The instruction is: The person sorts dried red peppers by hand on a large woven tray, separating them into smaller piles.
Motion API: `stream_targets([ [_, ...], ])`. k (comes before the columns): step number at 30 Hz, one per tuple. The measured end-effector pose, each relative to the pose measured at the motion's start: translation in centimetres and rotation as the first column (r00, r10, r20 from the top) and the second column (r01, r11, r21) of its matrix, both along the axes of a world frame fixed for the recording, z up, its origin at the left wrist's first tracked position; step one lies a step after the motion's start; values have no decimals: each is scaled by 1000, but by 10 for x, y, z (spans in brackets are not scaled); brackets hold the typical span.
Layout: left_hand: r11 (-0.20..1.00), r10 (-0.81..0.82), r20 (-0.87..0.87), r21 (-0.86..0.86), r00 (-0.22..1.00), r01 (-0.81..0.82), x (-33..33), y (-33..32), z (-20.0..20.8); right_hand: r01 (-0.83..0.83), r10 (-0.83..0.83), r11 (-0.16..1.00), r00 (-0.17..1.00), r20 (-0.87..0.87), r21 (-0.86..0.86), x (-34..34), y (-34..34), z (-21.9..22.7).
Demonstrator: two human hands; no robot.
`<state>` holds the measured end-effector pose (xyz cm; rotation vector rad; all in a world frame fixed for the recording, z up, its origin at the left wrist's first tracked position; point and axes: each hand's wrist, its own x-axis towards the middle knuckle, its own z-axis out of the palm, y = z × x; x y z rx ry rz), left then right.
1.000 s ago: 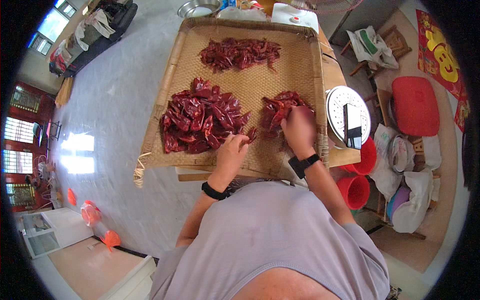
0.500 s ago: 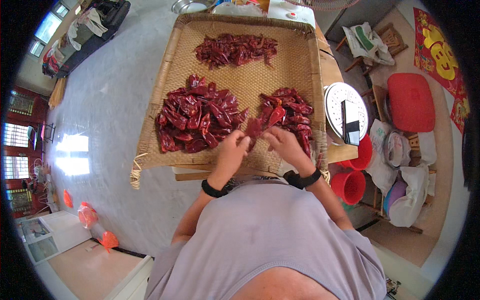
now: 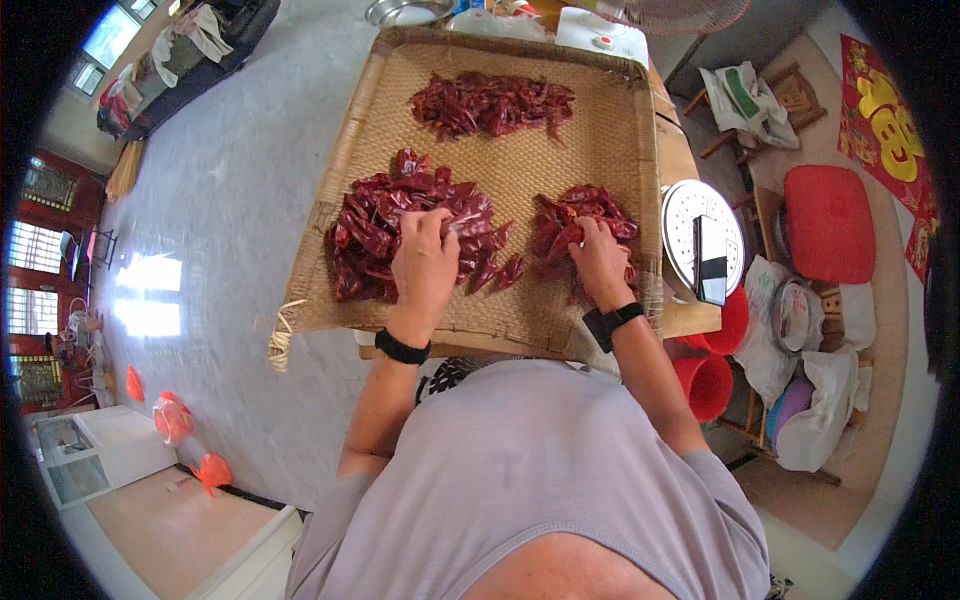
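A large woven bamboo tray [image 3: 490, 160] holds dried red chili peppers in three heaps. At the left, my left hand [image 3: 427, 262] rests over the biggest chili heap [image 3: 365, 235], its fingers bent and apart on the peppers; the fingertips are partly lost among them. My right hand [image 3: 602, 265] reaches into the smaller right heap [image 3: 615, 210], its fingers bent together around a dried chili pepper [image 3: 568, 217], partly hidden. Between the hands, a few loose chilies [image 3: 510, 272] lie near the big heap. The third heap [image 3: 490, 105], of flatter-looking chilies, lies toward the tray's far side.
Right of the tray stand a round perforated metal lid [image 3: 683, 215] and a dark phone [image 3: 712, 260] leaning by it. Red buckets [image 3: 703, 385] sit below the table edge [image 3: 690, 320]. A metal basin [image 3: 408, 12] and a white appliance [image 3: 600, 38] are beyond the tray.
My hands were close together over a chili between the two near heaps. They have parted: the left moved up-left onto the big heap, the right moved right and up into the small one.
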<state>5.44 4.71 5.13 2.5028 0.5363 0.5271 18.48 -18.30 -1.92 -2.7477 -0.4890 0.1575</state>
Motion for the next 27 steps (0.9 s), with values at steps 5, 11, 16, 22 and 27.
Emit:
stream_targets([
  [5, 958, -179, 50, -220, 983, 186, -7, -16, -20, 130, -89, 920, 988, -126, 370, 2, -16, 9],
  [11, 850, -326, 126, -395, 937, 349, -7, -47, -34, 166, -126, 927, 982, -138, 336, -9, -27, 11],
  [16, 862, -378, -19, -371, 925, 345, -6, -54, -31, -90, 85, 991, 995, 57, 100, -18, -7, 26],
  [22, 862, -376, -46, -385, 926, 331, -11, -57, -29, -144, 145, 989, 989, -20, 4, -12, -18, 20],
  [27, 849, -269, 14, -469, 963, 244, -12, -56, -28, -140, 137, 954, 990, 27, 267, -24, -21, 40],
])
